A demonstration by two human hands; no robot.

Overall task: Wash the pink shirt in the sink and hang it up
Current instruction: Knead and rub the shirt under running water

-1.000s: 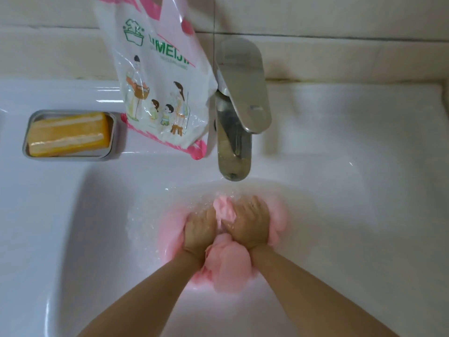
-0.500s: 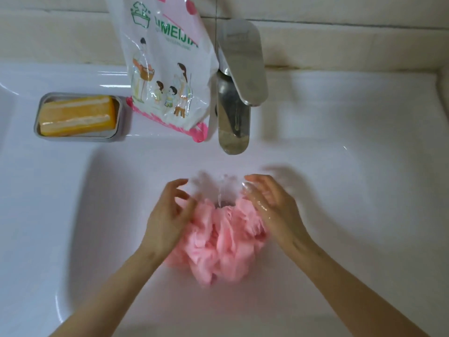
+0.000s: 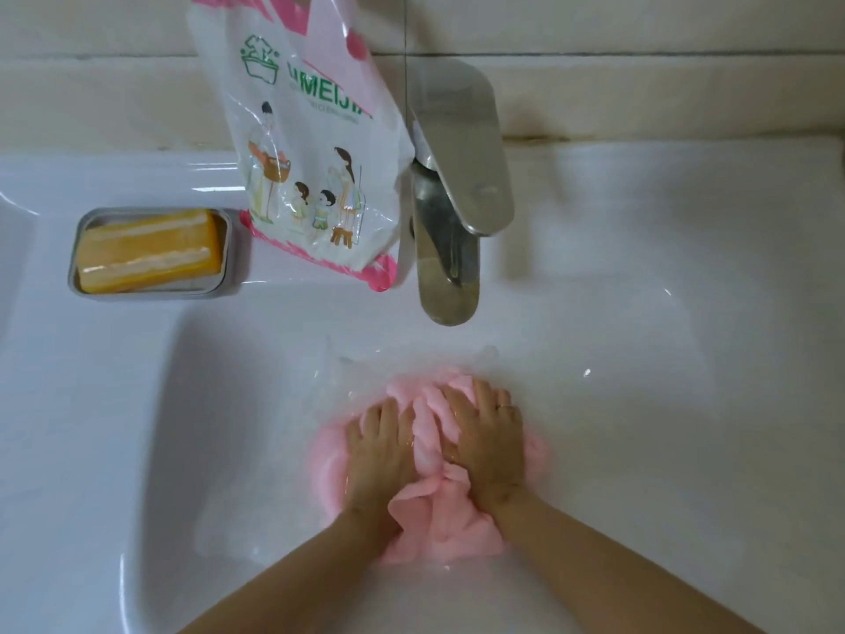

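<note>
The pink shirt (image 3: 439, 523) lies bunched and wet in shallow water at the bottom of the white sink (image 3: 640, 427), just in front of the faucet spout. My left hand (image 3: 382, 448) presses down on its left part with fingers spread and fairly straight. My right hand (image 3: 487, 439), with a ring on it, presses on the right part in the same way. A ridge of cloth stands up between the two hands, and a fold spreads out between my wrists. Much of the shirt is hidden under my hands.
A steel faucet (image 3: 450, 267) reaches over the basin from the back rim; no stream shows. Left of it leans a white and pink detergent bag (image 3: 311, 153). A metal soap dish (image 3: 235, 249) with an orange soap bar (image 3: 146, 251) sits on the rim's left.
Half a second ago my hands held the shirt lifted and loosely bunched, fingers open. Now both hands have pushed it down flat into the water.
</note>
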